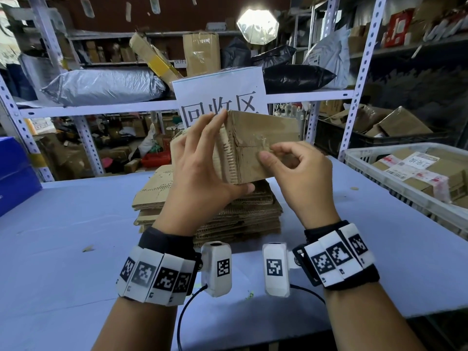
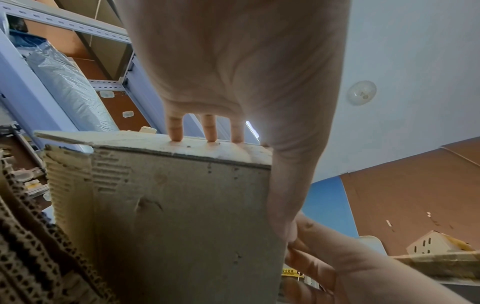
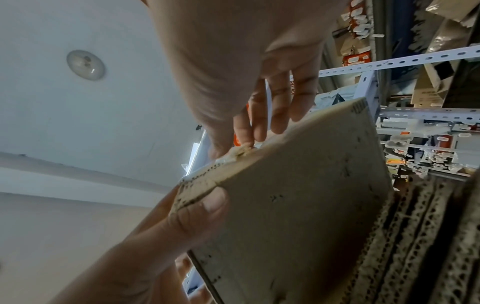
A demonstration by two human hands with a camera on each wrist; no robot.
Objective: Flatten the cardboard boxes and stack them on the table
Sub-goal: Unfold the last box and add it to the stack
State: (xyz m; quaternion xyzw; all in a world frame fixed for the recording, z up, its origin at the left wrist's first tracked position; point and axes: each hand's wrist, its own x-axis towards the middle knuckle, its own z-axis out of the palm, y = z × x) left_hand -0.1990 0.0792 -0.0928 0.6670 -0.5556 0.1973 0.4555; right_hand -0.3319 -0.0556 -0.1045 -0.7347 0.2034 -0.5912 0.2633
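I hold a small worn cardboard box (image 1: 255, 138) in the air above a stack of flattened cardboard (image 1: 222, 214) on the table. My left hand (image 1: 231, 153) grips the box's left end, fingers (image 2: 210, 131) on its top edge and thumb under its bottom corner. My right hand (image 1: 269, 153) pinches a scrap of clear tape (image 3: 240, 151) on the seam of the box's near face between thumb and forefinger. In the right wrist view the box (image 3: 298, 195) fills the middle, with the left thumb (image 3: 205, 209) pressed under its edge. The box's far side is hidden.
The pale blue table (image 1: 76, 224) runs left and right of the stack. A white plastic crate (image 1: 374, 154) with taped cardboard boxes stands at the right. A blue bin (image 1: 15, 173) is at the left edge. Metal shelving (image 1: 101, 108) with parcels and a paper sign (image 1: 220, 95) stands behind.
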